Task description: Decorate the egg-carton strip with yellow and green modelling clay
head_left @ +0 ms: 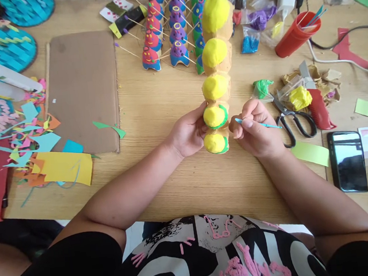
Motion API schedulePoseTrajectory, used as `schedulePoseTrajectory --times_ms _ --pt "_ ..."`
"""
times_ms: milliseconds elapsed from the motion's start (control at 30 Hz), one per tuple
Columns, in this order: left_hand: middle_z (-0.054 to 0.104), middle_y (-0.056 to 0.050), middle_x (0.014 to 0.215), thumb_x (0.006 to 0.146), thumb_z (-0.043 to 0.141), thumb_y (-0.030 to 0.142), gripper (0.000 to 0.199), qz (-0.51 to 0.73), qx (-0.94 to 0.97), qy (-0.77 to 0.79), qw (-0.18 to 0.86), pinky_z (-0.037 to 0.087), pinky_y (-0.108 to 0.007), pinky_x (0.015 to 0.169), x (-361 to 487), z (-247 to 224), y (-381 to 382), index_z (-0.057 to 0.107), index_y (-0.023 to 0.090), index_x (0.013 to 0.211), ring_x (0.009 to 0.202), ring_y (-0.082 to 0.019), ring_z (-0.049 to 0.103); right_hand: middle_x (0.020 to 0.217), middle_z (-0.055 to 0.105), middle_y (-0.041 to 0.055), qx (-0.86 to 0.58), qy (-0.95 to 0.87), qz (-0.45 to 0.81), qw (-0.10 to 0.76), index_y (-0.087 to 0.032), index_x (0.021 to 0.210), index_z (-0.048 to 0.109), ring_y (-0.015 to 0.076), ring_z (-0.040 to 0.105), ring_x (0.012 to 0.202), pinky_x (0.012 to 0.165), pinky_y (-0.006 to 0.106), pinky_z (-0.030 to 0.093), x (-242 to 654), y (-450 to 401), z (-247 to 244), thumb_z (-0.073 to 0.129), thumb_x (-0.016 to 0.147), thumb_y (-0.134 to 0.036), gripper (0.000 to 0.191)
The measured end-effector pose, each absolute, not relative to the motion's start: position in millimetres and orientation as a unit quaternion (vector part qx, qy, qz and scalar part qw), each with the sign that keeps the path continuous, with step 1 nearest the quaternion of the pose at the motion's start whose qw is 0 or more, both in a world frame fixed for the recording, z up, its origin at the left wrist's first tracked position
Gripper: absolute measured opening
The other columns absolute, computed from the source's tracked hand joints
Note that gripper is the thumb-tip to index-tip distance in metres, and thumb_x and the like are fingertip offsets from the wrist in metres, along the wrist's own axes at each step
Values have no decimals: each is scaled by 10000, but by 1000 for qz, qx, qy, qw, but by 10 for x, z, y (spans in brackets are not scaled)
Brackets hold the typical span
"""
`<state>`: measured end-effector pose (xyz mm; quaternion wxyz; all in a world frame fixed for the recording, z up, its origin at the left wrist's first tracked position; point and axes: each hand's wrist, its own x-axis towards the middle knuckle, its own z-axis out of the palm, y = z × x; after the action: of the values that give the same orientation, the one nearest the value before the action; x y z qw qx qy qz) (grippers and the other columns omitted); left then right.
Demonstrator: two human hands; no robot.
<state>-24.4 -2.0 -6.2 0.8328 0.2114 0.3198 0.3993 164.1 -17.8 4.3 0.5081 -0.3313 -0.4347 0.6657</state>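
Note:
My left hand grips the near end of an egg-carton strip from its left side. Several yellow clay domes cover the cups of the strip, and green clay edges the two nearest ones. Close to the strip's right side, my right hand pinches a thin blue clay tool between thumb and fingers. A lump of green clay in plastic wrap lies just beyond that hand. To the right of the hand are black-handled scissors.
Rows of red and purple clay-covered cartons with toothpicks stand at the back. A cardboard sheet and paper scraps lie left. At right are a red cup, a phone and a yellow clay lump.

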Motion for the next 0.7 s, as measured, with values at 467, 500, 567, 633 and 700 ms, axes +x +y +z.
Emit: schedulePoseTrajectory --times_ms 467,500,567,633,700 --pt "452 43 525 997 712 495 374 369 122 229 893 394 -307 570 -233 26 -37 645 210 766 453 -120 400 803 626 -25 -362 -451 650 492 -281 883 720 137 502 687 639 307 406 1677 -189 -135 913 845 -450 260" --pt "455 39 516 1013 685 496 387 361 117 235 895 404 -304 565 -235 55 -40 637 209 759 447 -124 417 816 633 -19 -361 -453 647 497 -275 859 718 143 517 712 659 311 423 1673 -178 -138 915 843 -453 266" --pt "464 34 500 1043 632 481 408 344 105 252 898 420 -292 540 -246 108 -46 621 203 745 426 -124 436 800 634 -15 -337 -459 643 512 -265 799 701 150 528 725 687 322 451 1658 -154 -137 928 820 -460 300" --pt "489 30 500 1070 579 452 416 333 92 270 899 434 -278 520 -258 143 -52 624 194 747 412 -123 457 770 630 -16 -305 -463 644 527 -260 768 692 151 531 715 708 332 470 1640 -136 -136 937 805 -452 314" --pt "515 25 504 1095 534 425 428 336 83 290 892 431 -260 493 -263 154 -56 640 181 759 405 -121 478 771 643 -15 -292 -466 648 526 -261 778 700 154 553 725 731 342 485 1626 -132 -146 937 808 -441 300"
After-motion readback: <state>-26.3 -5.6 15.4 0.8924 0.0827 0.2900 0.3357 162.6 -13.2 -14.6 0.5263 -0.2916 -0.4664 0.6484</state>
